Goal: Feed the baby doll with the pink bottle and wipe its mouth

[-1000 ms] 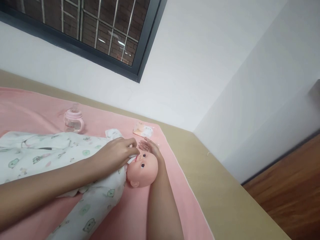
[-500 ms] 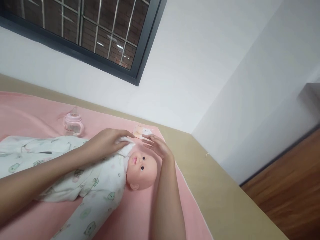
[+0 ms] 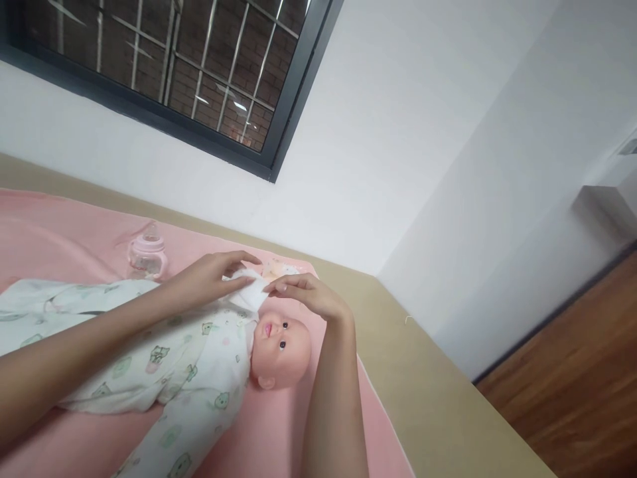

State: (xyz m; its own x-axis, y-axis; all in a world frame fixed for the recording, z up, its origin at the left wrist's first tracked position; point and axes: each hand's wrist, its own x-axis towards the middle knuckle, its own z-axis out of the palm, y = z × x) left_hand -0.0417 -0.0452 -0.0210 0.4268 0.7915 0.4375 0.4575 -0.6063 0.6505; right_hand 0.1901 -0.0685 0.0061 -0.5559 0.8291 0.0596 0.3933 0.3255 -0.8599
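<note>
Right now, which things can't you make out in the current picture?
All in the head view:
Outfit on the doll: cut off by the left and bottom edges.
White cloth: partly hidden by the left hand.
Right hand: fingertips too small to tell whether they touch the cloth.
Packet: lower edge hidden by the right hand; print too small to read.
Bottle: too small to tell whether it holds liquid.
</note>
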